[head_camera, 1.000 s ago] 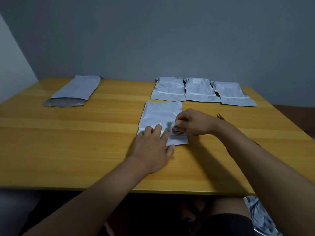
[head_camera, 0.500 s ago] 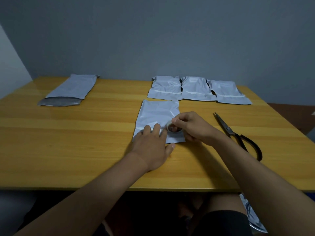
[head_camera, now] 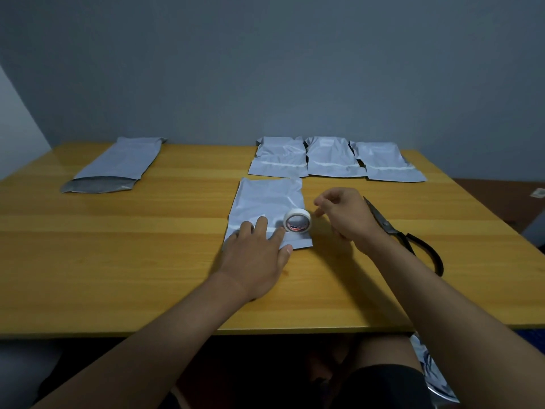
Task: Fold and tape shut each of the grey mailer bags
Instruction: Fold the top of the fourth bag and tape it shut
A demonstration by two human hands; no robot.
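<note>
A folded grey mailer bag (head_camera: pixel 269 202) lies flat in the middle of the wooden table (head_camera: pixel 118 261). My left hand (head_camera: pixel 256 255) presses its near part down with fingers spread on a strip of white tape. A white tape roll (head_camera: pixel 297 220) stands on edge on the bag, just right of my left fingertips. My right hand (head_camera: pixel 345 216) hovers right of the roll, fingers loosely apart, holding nothing. Three folded, taped bags (head_camera: pixel 333 159) lie in a row at the back. An unfolded bag (head_camera: pixel 118 163) with its mouth open lies at the back left.
Black scissors (head_camera: pixel 407 237) lie on the table right of my right hand, partly hidden by my wrist. A grey wall stands behind the table. More bag material (head_camera: pixel 427 367) shows below the table edge at the right.
My right hand has let go of the tape roll and moved right; the roll now stands alone on the bag. The left hand stays pressed on the bag.
</note>
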